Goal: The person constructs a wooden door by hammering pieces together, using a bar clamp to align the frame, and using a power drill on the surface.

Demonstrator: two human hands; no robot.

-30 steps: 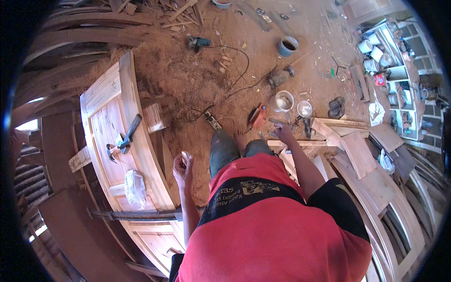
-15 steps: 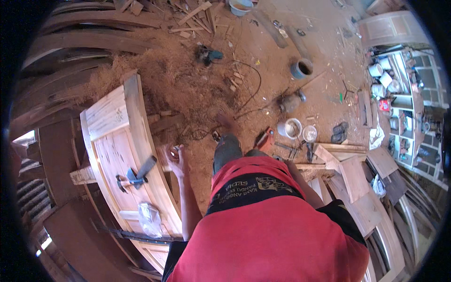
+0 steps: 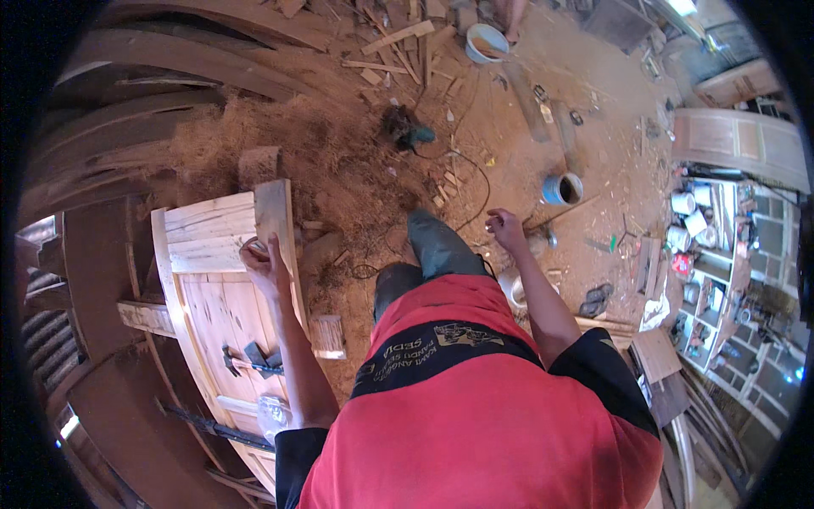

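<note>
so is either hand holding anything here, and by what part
The left hand rests on the wooden door panel near its right edge, perhaps over a small object; a grip cannot be told. The right hand hangs free, holding nothing visible.

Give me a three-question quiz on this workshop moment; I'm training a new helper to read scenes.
1. True or false: the left hand rests on the wooden door panel.
2. What does the right hand hold: A a hammer, B nothing, C a bucket?
3. What lies on the panel nearer the person's body?

Key: 1 true. 2 B; it hangs open above the sawdust floor. 3 A hammer.
</note>
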